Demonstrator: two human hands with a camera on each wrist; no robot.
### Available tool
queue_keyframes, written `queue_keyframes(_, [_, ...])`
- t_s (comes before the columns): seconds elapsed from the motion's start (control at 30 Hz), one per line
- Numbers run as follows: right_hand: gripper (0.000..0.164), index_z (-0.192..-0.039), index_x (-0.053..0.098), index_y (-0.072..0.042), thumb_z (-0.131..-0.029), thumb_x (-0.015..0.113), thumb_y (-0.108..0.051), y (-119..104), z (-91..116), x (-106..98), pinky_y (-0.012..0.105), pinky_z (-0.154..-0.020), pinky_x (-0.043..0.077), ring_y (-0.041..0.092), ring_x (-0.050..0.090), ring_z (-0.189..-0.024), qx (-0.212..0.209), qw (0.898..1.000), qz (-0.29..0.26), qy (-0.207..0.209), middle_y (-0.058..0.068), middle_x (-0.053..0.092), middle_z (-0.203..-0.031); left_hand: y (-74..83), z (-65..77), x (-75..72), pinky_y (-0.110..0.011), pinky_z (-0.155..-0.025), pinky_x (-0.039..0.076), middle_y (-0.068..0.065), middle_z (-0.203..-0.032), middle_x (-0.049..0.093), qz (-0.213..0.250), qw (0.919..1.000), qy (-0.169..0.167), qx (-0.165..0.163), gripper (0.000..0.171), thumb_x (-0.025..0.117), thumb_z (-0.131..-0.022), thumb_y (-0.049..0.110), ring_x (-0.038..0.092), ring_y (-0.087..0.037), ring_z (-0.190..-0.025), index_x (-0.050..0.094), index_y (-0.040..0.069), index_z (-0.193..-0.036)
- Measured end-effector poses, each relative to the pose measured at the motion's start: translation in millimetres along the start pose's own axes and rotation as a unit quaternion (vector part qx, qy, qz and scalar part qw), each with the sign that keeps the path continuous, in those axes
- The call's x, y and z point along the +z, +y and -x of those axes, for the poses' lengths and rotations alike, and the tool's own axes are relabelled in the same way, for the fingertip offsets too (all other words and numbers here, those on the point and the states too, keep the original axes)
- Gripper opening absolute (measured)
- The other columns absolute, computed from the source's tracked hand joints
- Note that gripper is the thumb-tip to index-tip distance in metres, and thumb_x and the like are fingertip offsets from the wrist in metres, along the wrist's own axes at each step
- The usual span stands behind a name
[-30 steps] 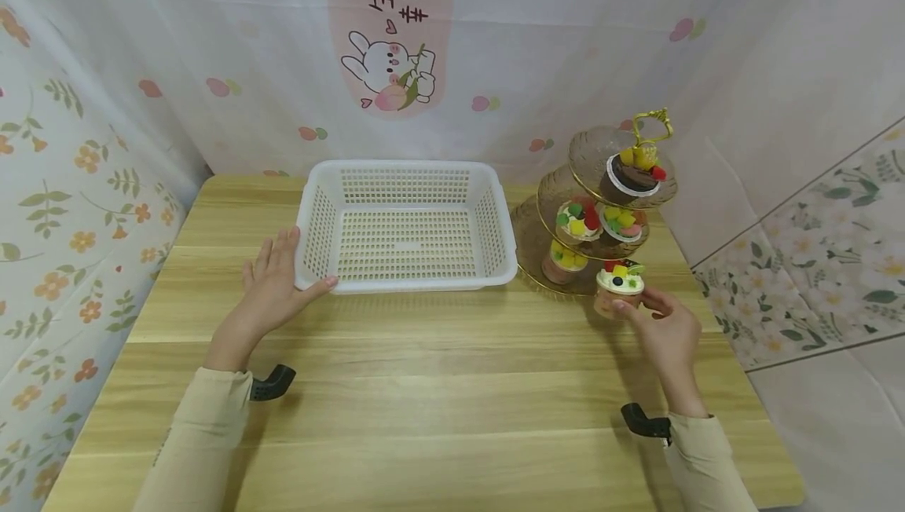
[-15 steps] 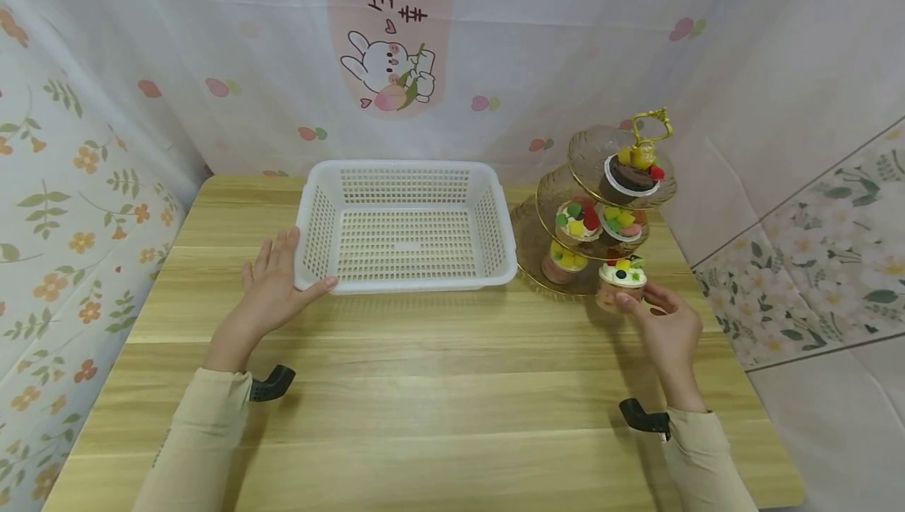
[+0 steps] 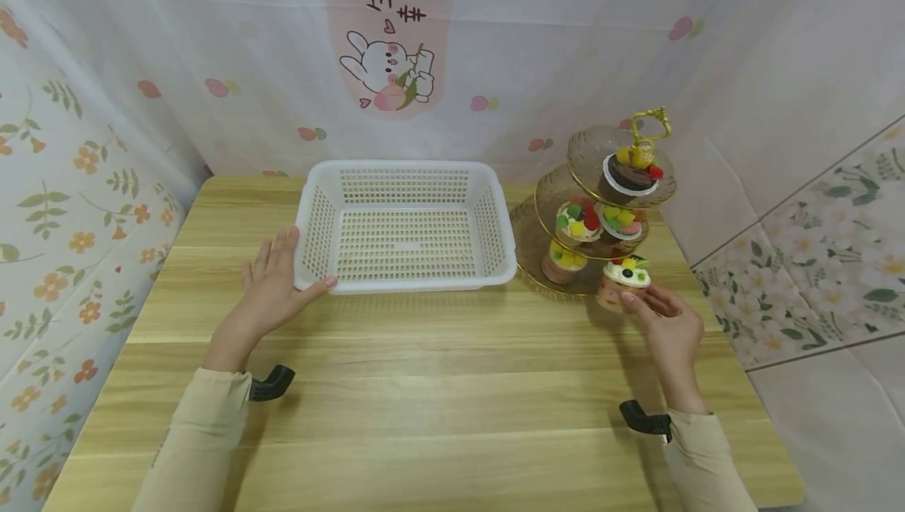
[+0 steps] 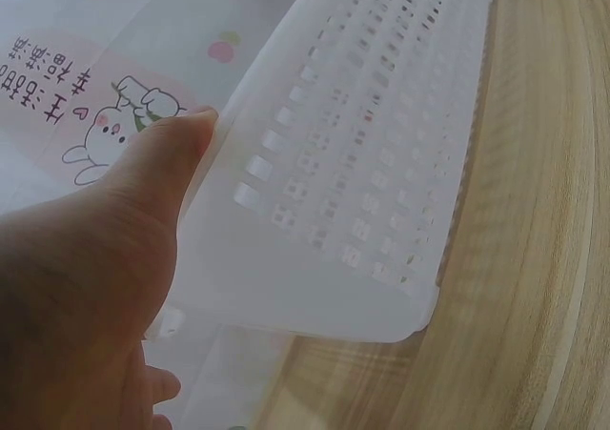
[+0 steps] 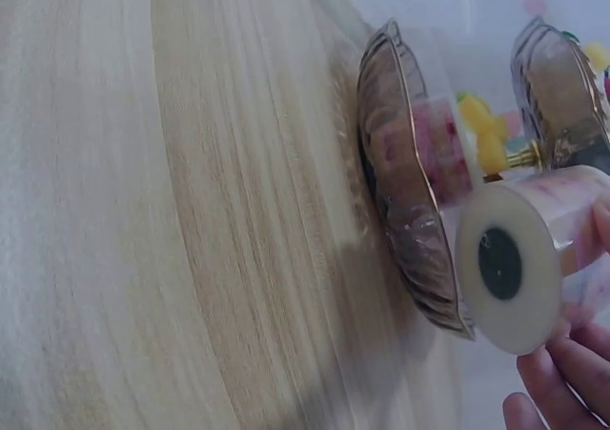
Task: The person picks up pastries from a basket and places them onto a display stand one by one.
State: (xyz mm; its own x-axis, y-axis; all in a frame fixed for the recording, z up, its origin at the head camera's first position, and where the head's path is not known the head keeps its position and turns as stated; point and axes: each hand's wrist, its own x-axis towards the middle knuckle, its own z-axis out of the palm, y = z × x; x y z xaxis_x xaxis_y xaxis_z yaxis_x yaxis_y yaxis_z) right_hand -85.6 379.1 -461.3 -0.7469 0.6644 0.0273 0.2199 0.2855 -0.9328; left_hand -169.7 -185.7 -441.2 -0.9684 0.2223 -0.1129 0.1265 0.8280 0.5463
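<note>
My right hand (image 3: 672, 335) grips a toy cupcake (image 3: 622, 288) topped with white cream and fruit pieces, at the front of a three-tier stand (image 3: 540, 276). In the right wrist view the cupcake's pale base with a dark round spot (image 5: 500, 263) faces the camera, close to the lowest tier's rim. My left hand (image 3: 272, 284) lies at the near left corner of a white plastic basket (image 3: 406, 286), fingers spread along its side and thumb (image 4: 176, 144) on the rim. Nothing lies in the basket.
A chocolate cupcake (image 3: 629, 178) sits on the top tier. Two fruit-topped cupcakes, one of them a cream cupcake (image 3: 578, 223), stand on the middle tier, and a yellow-topped cupcake (image 3: 564, 262) on the lowest. Behind the wooden table (image 3: 438, 394) hangs a printed curtain (image 3: 247, 49).
The cupcake in my right hand has shifted slightly right and away from me, its top tilting toward the stand. My left hand and the basket have stayed still.
</note>
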Motion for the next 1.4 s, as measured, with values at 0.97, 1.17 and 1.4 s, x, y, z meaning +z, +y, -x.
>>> queue_keyframes(0.97, [0.051,-0.120,0.069,-0.001,-0.078,0.085,-0.026,-1,-5,22,0.001,-0.070,0.041,0.007,0.069,-0.089,-0.120,0.984,0.123,0.034,0.021,0.074,-0.111,2.6,1.5,-0.9,-0.079,-0.109,-0.004,-0.024,-0.165,-0.011,0.007,1.0000,-0.001,-0.003,0.113,0.057,-0.090,0.065,-0.012,-0.051,-0.151,-0.011,0.008,-0.158])
queue_keyframes(1.17, [0.049,-0.118,0.070,0.001,-0.078,0.085,-0.022,1,-7,26,-0.001,-0.067,0.037,0.035,0.073,-0.099,-0.140,0.979,0.142,0.046,0.021,0.075,-0.108,2.7,2.1,-0.7,-0.080,-0.109,-0.004,-0.026,-0.165,-0.008,0.007,1.0000,0.002,-0.001,0.113,0.058,-0.089,0.065,-0.010,-0.052,-0.151,-0.011,0.008,-0.159])
queue_keyframes(1.4, [0.053,-0.122,0.068,0.000,-0.078,0.085,-0.024,1,-9,29,0.004,-0.072,0.042,0.034,0.073,-0.102,-0.137,0.977,0.157,0.041,0.021,0.074,-0.111,2.8,1.2,-0.7,-0.079,-0.109,-0.005,-0.025,-0.165,-0.010,0.006,1.0000,0.000,0.000,0.113,0.057,-0.090,0.065,-0.010,-0.052,-0.151,-0.012,0.009,-0.158])
